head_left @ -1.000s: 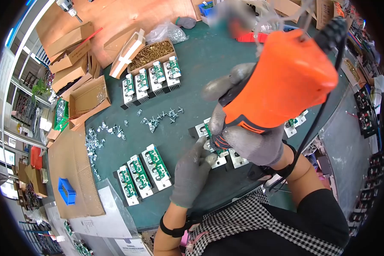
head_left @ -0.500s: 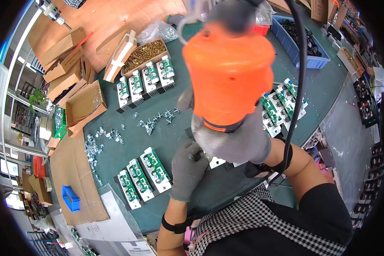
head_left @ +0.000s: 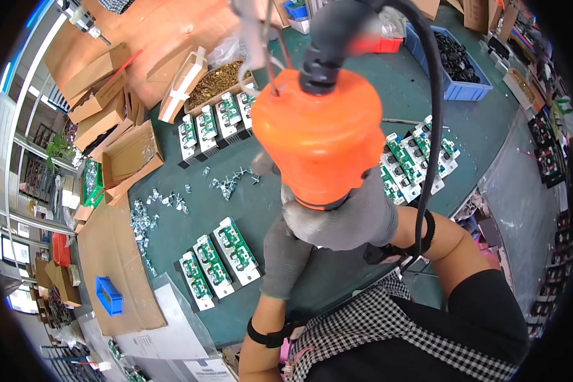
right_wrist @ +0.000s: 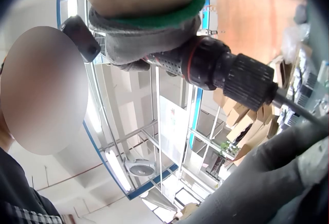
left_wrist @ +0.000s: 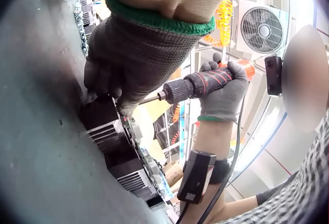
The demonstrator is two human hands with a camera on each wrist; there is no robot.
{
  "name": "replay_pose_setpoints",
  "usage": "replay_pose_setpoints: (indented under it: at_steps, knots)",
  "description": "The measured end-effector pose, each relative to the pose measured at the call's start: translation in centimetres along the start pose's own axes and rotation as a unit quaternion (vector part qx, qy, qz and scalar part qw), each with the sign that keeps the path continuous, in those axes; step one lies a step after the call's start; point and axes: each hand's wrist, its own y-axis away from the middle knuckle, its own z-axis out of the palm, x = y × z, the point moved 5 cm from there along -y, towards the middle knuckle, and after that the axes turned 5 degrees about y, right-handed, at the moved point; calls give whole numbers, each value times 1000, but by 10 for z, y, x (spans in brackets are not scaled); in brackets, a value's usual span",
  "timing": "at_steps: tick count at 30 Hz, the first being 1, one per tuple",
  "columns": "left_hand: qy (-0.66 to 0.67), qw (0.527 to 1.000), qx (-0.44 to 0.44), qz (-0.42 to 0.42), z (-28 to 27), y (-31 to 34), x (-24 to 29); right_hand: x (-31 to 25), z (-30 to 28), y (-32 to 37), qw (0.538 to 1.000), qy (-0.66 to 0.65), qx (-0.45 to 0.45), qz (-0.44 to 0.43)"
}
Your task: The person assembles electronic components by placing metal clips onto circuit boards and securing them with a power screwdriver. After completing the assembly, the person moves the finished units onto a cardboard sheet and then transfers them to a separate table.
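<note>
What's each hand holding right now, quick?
Right hand: closed, holding the orange power driver.
Left hand: at a black heat sink; its grip can't be told.

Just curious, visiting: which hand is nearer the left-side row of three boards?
Left hand, just right of those three boards; right hand, gripping the orange tool, is farther right.

I have two gloved hands, left hand point(head_left: 285, 260) and right hand point(head_left: 344, 224), and one orange power driver point(head_left: 321, 140) at the centre of the head view. I count three board assemblies point(head_left: 212, 265) left of lower centre, four upper assemblies point(head_left: 207, 126) at upper left, and a cluster of boards point(head_left: 406, 164) right of centre, too overlapped to number. There's one big blue bin point(head_left: 468, 93) at upper right, one small blue tray point(head_left: 113, 308) at lower left.
</note>
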Motion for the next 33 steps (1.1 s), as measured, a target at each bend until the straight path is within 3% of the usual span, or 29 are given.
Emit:
replay_pose_setpoints:
  at_steps: [2,5,8,10,13,16,20,26,30,33]
  knots:
    - [-18,1000,-18,2,3,4,-2,0,0,-2,999,-40,-20,10]
    - [-18,998,-53,-4,-3,5,-2,-2,-3,-10,954,-270,-11,127]
    - [65,995,-25,-76,-11,5,5,-8,-22,-13,990,-130,30,-35]
    - [66,994,32,-86,-15,10,1,-10,-36,-14,988,-134,75,4]
    - [-36,993,107,36,-12,7,14,-8,-52,-11,994,-92,56,-21]
    - [-124,982,112,86,-6,2,30,-6,-59,-7,993,-100,68,4]
    - [-190,974,55,111,-2,-14,46,-8,-68,-7,995,-33,93,32]
    - [-266,936,-120,198,25,-36,52,2,-72,-10,993,-74,96,11]
    - [-291,924,-175,175,8,-36,51,10,-78,-7,980,-162,111,42]
    - [-341,910,-193,136,-30,-21,47,14,-91,-2,982,-121,136,52]
